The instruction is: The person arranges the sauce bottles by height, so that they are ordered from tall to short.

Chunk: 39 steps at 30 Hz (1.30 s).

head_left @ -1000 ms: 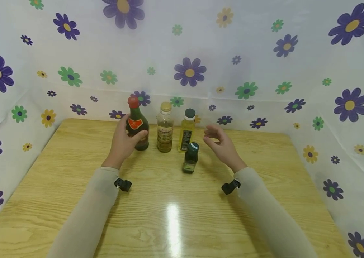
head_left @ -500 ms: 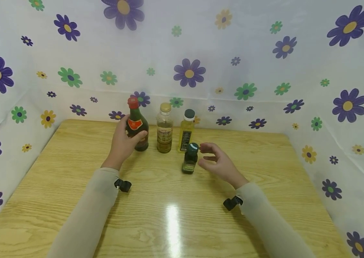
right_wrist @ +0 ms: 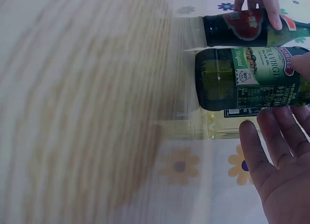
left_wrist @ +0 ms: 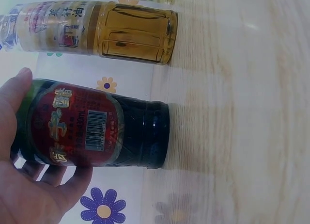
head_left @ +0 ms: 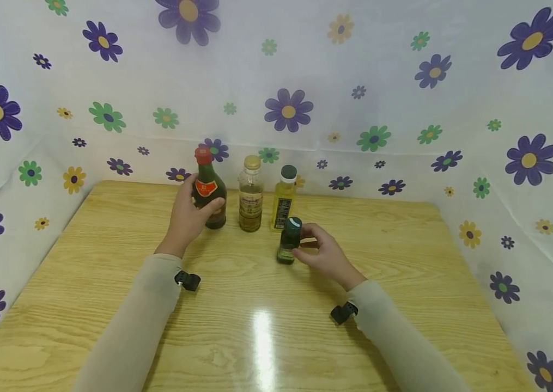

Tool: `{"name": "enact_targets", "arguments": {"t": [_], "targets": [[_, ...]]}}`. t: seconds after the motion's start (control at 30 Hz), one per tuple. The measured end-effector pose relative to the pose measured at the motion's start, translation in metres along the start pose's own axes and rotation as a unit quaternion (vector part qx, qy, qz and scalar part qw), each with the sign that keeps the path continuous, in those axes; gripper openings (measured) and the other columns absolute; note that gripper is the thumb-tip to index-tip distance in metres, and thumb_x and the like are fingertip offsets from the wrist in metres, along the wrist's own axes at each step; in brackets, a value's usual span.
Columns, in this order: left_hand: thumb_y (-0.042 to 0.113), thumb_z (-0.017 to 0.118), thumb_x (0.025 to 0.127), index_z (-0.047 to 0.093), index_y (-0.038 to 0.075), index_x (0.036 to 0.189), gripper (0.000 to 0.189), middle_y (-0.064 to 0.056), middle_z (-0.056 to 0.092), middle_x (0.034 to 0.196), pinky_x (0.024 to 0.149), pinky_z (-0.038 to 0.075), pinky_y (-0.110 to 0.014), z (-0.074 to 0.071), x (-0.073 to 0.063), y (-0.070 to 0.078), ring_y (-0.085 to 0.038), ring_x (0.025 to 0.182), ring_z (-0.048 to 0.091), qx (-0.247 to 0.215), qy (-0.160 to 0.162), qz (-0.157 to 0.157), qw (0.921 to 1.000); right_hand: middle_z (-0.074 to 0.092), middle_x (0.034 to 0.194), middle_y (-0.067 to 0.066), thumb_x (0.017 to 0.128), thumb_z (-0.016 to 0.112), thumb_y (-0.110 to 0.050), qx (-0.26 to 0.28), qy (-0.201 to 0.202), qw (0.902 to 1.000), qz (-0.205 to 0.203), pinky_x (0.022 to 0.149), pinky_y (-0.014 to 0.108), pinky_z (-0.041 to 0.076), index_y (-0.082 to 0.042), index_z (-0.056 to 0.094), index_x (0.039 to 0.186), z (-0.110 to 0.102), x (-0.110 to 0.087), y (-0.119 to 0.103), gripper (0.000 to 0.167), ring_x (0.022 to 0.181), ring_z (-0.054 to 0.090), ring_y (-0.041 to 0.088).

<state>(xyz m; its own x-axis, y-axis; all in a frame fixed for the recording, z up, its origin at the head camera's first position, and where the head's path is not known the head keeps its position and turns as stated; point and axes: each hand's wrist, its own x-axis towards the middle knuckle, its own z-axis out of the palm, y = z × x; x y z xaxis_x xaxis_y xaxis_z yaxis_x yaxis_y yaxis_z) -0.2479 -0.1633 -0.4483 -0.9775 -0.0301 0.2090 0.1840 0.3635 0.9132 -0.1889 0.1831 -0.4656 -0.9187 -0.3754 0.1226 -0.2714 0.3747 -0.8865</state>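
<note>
My left hand grips the dark vinegar bottle with the red cap, which stands upright on the table at the left end of the bottles. Its thumb and fingers wrap round the body. My right hand is round the small green olive oil bottle in front. In the right wrist view the thumb lies over the label and the fingers are at the opposite side, the lowest fingertip apart from the glass. That small bottle stands upright on the table.
Between the hands stand a gold-capped bottle of amber oil and a yellow oil bottle with a dark green cap. The small olive oil bottle partly covers the yellow one. A flower-patterned sheet hangs behind the wooden table.
My right hand has come down and left from beside the yellow oil bottle to the small olive oil bottle, and its thumb now touches it. The left hand stays on the vinegar bottle.
</note>
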Motion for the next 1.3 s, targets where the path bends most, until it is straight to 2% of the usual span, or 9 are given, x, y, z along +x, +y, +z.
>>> {"name": "enact_targets", "arguments": {"t": [0.23,0.4,0.63,0.97,1.3], "targets": [[0.036,0.08,0.092,0.033,0.013,0.159,0.086,-0.014,0.047,0.148,0.114,0.042,-0.058,0.0002,0.0007,-0.0017,-0.032,0.136,0.047,-0.006,0.004,0.009,0.9999,0.063,0.124,0.016,0.092,0.077,-0.005,0.015,0.006,0.9999,-0.003,0.101,0.05,0.055,-0.003,0.059,0.135,0.0013,-0.0011,-0.005,0.046,0.116,0.06,0.033],[0.036,0.08,0.092,0.032,0.013,0.159,0.086,-0.013,0.046,0.148,0.113,0.043,-0.058,0.0005,0.0006,-0.0027,-0.032,0.135,0.048,-0.007,0.006,0.008,0.9999,0.063,0.123,0.016,0.092,0.078,-0.007,0.026,0.009,0.9996,0.001,0.094,0.045,0.06,-0.005,0.06,0.136,0.0034,0.0007,-0.0003,0.047,0.116,0.061,0.032],[0.036,0.08,0.092,0.033,0.013,0.159,0.085,-0.014,0.046,0.148,0.114,0.042,-0.058,0.0012,0.0012,-0.003,-0.032,0.136,0.047,-0.007,0.004,0.005,1.0,0.066,0.122,0.011,0.092,0.079,-0.011,-0.006,0.016,0.9999,0.0,0.083,0.037,0.062,-0.009,0.061,0.137,0.0047,-0.0008,-0.0013,0.049,0.114,0.062,0.028],[0.037,0.08,0.092,0.031,0.014,0.16,0.087,-0.013,0.046,0.148,0.114,0.042,-0.058,0.0016,0.0012,-0.0045,-0.032,0.136,0.047,-0.015,0.003,0.001,0.9999,0.066,0.122,0.012,0.09,0.079,-0.01,-0.004,0.016,0.9997,-0.019,0.08,0.035,0.062,-0.009,0.061,0.137,0.0055,-0.001,-0.0008,0.05,0.114,0.062,0.029],[0.034,0.08,0.092,0.031,0.014,0.16,0.085,-0.014,0.045,0.149,0.115,0.041,-0.058,0.0011,0.0003,-0.0014,-0.032,0.138,0.046,-0.01,0.002,-0.005,0.9999,0.065,0.12,0.011,0.089,0.08,-0.006,-0.002,0.042,0.9983,-0.042,0.077,0.032,0.063,-0.012,0.063,0.134,0.0064,-0.0055,0.003,0.048,0.112,0.062,0.028]]}}
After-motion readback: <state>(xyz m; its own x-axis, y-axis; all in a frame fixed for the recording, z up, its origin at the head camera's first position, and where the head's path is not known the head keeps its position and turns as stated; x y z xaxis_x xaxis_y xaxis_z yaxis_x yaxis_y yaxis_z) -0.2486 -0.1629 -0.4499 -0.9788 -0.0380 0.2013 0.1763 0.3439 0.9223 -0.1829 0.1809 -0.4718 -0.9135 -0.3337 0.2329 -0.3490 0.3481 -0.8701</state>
